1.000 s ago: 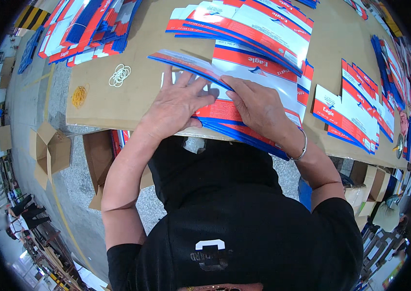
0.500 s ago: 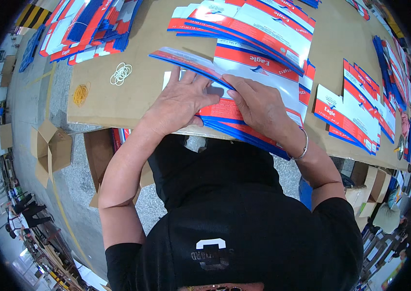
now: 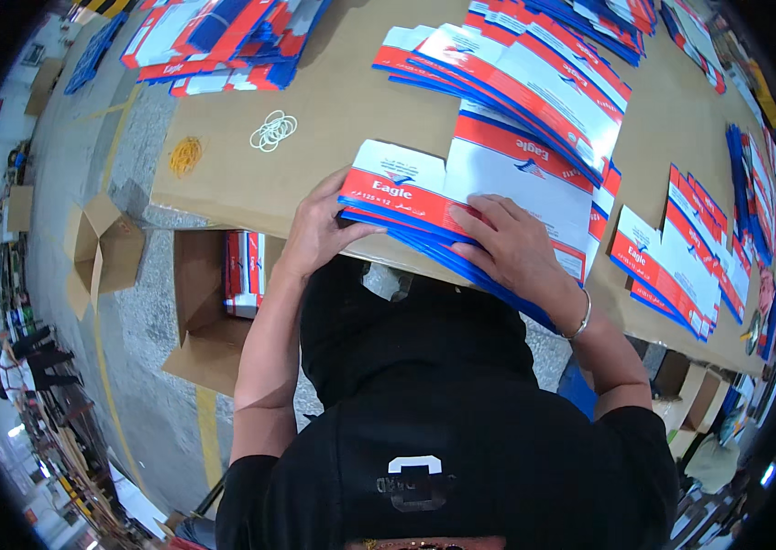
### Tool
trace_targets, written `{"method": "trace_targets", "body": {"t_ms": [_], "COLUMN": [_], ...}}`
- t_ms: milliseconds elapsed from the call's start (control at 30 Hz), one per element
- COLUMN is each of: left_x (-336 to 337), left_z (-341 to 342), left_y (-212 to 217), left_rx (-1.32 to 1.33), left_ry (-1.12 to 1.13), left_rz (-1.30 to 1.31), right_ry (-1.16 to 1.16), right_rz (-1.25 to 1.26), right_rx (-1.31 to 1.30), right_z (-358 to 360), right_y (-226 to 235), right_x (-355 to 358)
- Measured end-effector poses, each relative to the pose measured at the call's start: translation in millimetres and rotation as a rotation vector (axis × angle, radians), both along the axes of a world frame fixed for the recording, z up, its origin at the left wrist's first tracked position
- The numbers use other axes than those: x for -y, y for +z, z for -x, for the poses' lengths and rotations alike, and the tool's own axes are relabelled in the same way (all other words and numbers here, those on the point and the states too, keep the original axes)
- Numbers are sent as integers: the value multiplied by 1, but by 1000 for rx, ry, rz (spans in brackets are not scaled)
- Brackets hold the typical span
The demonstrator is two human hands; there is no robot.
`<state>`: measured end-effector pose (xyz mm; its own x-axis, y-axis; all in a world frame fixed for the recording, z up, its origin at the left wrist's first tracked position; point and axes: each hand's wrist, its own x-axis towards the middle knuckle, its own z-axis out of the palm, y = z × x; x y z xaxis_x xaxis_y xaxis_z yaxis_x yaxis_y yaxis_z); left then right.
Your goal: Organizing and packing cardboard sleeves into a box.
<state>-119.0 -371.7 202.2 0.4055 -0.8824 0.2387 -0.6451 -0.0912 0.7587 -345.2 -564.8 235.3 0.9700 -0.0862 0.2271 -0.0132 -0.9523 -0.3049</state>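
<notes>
Stack of flattened cartons [image 3: 461,197], red, white, blue-edged, under both hands

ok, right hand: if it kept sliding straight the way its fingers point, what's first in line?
The right hand lies flat on the stack of flattened cartons, fingers pointing up-left. Straight on, they'd cross the red band of the top carton and probably meet the left hand gripping the stack's left edge.

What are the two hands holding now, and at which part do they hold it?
Both hold one stack of flat red, white and blue printed cartons: the left hand grips its left end, and the right hand presses flat on its top near the front edge.
</notes>
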Motion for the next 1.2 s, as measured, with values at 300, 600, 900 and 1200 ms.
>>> {"method": "trace_targets", "body": {"t_ms": [300, 600, 900, 1200], "left_x": [18, 34, 41, 37], "left_z": [0, 5, 30, 31], "left_y": [9, 16, -10, -19], "left_rx": [-302, -170, 333, 312], "left_ry": [160, 206, 168, 198], "left_rz": [289, 300, 28, 75], "right_ry": [-76, -662, -316, -199], "right_rz": [-26, 21, 676, 312], "right_rx": [-4, 540, 98, -342], "right_z": [-4, 47, -84, -124], "right_y": [31, 188, 63, 7], "right_x": [-1, 24, 123, 133]}}
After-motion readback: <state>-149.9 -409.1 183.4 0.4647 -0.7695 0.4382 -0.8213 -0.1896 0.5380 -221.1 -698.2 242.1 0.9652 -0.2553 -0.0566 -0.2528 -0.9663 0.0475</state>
